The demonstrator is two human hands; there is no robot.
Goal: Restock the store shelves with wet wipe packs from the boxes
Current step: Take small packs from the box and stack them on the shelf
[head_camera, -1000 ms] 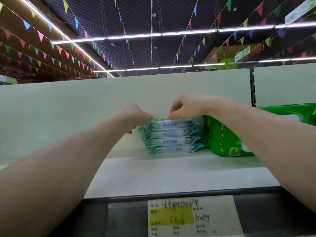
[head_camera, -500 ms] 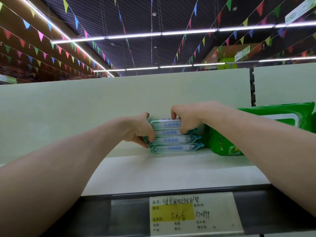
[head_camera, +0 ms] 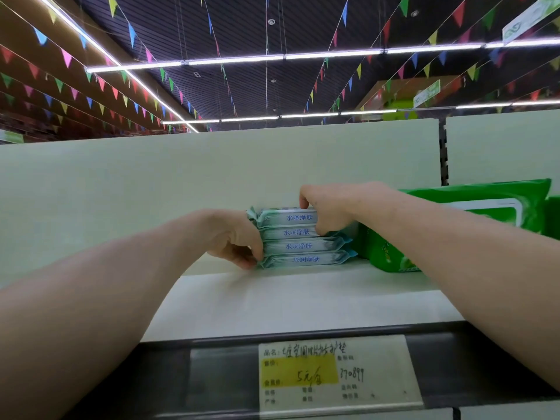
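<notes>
We counted four teal packs [head_camera: 300, 237], lying flat in one stack, one big green pack [head_camera: 472, 213] and one price tag [head_camera: 336, 374] with a yellow patch. The stack sat on the shelf [head_camera: 303, 301] near its back edge, close to the back panel [head_camera: 151, 183] and just beside the green pack on its right. The tag hung on the shelf's front edge. Our two hands held the stack between them. The left hand [head_camera: 233, 237] was at its left end, fingers curled against the ends of the lower packs. The right hand [head_camera: 330, 210] was at its right end, thumb on top of the uppermost pack and fingers curled over the ends of the top two. Both forearms reached in from the front edge, one on each side of the tag.
</notes>
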